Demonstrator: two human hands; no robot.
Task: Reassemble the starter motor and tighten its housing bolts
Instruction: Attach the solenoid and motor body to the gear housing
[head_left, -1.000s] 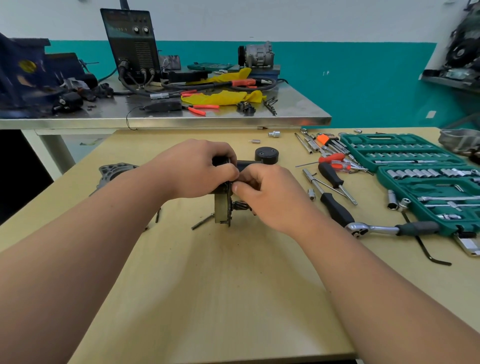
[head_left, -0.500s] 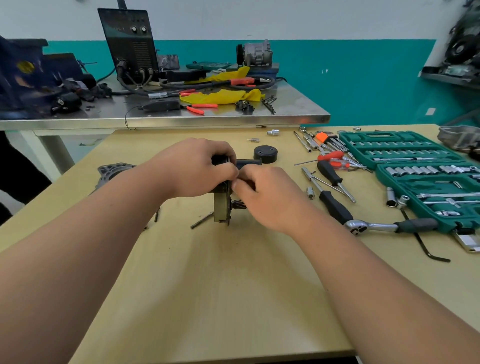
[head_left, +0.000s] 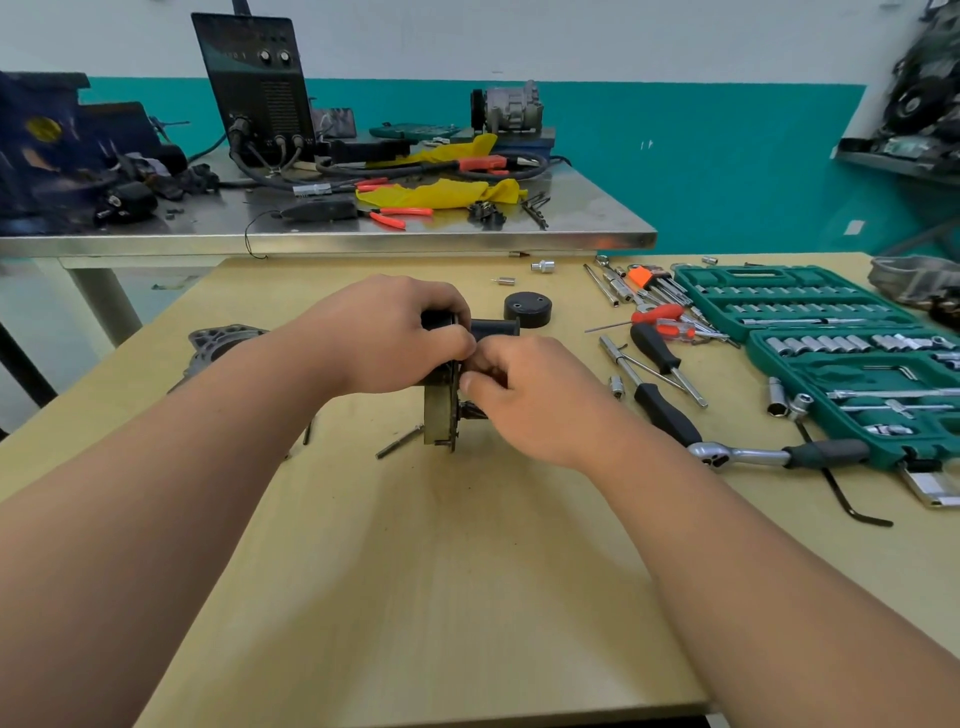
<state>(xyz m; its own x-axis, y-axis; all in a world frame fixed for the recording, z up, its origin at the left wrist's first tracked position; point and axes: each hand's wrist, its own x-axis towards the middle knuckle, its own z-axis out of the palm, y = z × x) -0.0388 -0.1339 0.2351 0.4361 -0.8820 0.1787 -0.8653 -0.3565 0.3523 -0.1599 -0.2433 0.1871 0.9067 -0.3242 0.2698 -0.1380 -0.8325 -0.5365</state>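
The starter motor part (head_left: 440, 415), a dull metal plate standing on edge with a black cylinder (head_left: 493, 328) sticking out to the right, rests on the wooden table (head_left: 415, 571). My left hand (head_left: 384, 338) is closed over its top from the left. From the right, my right hand (head_left: 535, 400) pinches at its face; what the fingertips hold is hidden. A long bolt (head_left: 399, 441) lies just left of the plate's foot. A black round cap (head_left: 527, 308) sits behind, and a grey cast housing (head_left: 218, 343) lies far left.
Two open green socket cases (head_left: 810, 312) fill the right side. A ratchet (head_left: 753, 456), black-handled drivers (head_left: 660, 353), a red screwdriver (head_left: 657, 314), loose sockets (head_left: 543, 266) and a hex key (head_left: 852, 509) lie between them and my right hand. A cluttered steel bench (head_left: 363, 228) stands behind.
Both hands stay on the starter part in the same grip. Only the view has shifted slightly.
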